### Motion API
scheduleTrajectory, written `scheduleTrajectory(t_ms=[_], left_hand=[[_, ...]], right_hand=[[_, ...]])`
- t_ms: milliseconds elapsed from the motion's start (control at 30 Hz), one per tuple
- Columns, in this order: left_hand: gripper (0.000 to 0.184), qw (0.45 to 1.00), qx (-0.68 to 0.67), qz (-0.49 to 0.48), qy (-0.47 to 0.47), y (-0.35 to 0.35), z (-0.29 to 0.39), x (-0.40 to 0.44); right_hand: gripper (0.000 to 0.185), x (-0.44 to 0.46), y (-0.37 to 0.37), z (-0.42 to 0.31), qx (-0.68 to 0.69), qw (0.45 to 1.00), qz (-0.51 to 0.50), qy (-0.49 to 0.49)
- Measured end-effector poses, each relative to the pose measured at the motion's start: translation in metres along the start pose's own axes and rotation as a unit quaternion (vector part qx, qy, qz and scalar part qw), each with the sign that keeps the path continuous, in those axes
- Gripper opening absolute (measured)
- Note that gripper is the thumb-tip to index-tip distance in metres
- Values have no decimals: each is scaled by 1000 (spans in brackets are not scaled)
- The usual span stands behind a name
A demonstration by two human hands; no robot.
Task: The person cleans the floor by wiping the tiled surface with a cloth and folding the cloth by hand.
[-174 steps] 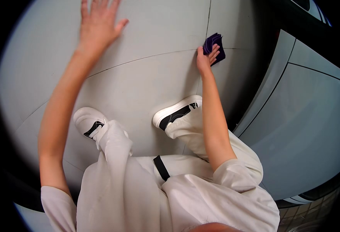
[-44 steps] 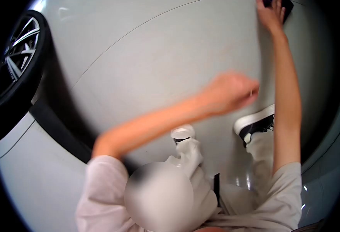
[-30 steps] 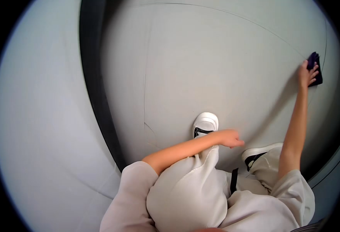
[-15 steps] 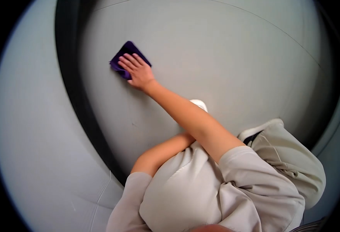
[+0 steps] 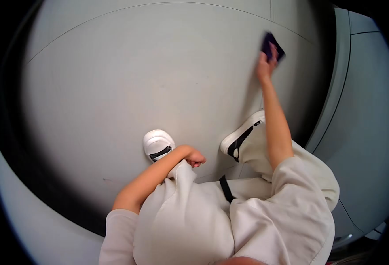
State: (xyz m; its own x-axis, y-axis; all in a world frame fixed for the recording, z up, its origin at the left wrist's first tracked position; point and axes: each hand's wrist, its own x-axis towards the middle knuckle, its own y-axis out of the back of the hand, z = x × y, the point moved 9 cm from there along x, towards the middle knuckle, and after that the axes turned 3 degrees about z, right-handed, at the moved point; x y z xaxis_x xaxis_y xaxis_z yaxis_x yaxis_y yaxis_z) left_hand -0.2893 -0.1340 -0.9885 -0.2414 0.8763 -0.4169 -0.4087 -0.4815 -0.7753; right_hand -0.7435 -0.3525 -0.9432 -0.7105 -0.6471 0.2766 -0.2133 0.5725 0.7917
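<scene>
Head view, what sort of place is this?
Possibly a garage or car showroom: grey, seamed panels at right resemble a car's side, and the smooth, pale floor has thin joints.

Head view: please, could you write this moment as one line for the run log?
right hand: on purple cloth | purple cloth: over pale floor, contact too blurred to tell | left hand: curled, apart from cloth

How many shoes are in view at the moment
2: the left shoe, just beyond the left forearm, and the right shoe, beside the right forearm. Both are partly covered.
</scene>
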Motion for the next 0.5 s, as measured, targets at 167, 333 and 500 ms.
scheduleTrajectory(t_ms=[167, 333, 500], left_hand=[[40, 991, 3, -127, 31, -14, 4, 23], [45, 978, -67, -195, 39, -20, -4, 27], [43, 972, -90, -209, 59, -24, -6, 31]], right_hand=[[86, -101, 126, 388, -1, 893, 39, -449], [102, -94, 147, 303, -196, 864, 102, -453], [100, -61, 110, 249, -175, 853, 96, -481]])
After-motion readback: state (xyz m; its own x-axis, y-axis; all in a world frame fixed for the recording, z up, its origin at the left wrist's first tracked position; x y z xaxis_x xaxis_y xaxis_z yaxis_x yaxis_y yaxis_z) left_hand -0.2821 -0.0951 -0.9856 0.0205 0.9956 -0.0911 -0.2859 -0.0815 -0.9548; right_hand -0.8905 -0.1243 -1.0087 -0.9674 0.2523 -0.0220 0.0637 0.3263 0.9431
